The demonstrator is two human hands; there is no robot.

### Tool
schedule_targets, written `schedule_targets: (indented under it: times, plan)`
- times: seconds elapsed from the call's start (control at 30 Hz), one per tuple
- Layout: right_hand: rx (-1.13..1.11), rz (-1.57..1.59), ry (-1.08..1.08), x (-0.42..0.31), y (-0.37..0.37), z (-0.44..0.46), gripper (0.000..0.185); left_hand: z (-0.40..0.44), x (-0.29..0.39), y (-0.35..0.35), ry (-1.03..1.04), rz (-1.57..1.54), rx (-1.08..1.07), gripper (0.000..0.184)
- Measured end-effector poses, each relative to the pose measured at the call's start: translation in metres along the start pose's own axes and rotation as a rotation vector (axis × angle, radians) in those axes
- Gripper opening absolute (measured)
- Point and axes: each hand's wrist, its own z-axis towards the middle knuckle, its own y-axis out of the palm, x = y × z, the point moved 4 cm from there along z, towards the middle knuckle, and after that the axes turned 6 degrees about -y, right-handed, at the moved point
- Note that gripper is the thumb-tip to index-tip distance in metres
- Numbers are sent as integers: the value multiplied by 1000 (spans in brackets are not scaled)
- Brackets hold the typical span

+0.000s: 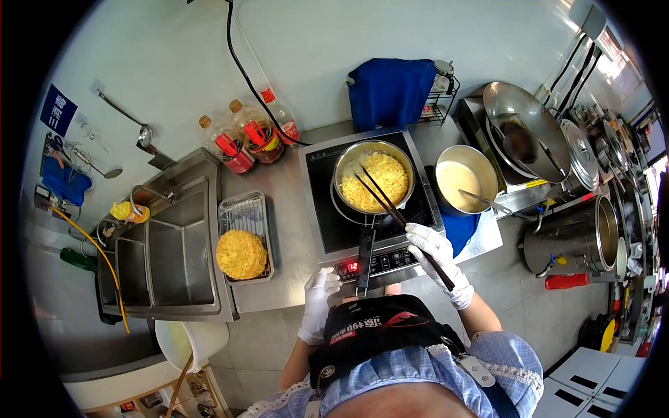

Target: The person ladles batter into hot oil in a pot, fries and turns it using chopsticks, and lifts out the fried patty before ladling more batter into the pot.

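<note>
My right hand [433, 252], in a white glove, is closed around long dark chopsticks [387, 203]. Their tips reach into yellow noodle-like food [376, 182] in a steel pan [341, 161] on the induction cooker [319, 202]. The pan's black handle [365, 258] points toward me. My left hand [321, 288], also gloved, is just left of the handle, near the cooker's front edge, fingers bent and apart, holding nothing. Left of the cooker, a round yellow noodle cake [241, 255] rests on a wire rack tray [260, 205].
Right of the cooker stands a pot [491, 167] of pale liquid with a ladle [484, 200]. A double sink [179, 254] is at the left, bottles [258, 134] behind the tray. Further right are a large wok [519, 104] and a tall steel pot [568, 237]. A white bucket [209, 341] stands below the sink.
</note>
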Motion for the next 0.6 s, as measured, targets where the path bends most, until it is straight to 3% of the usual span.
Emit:
schedule_targets:
  times: [0.6]
  plan:
    - [-3, 1, -19, 1, 0, 0, 29, -5, 3, 0, 17, 4, 7, 35]
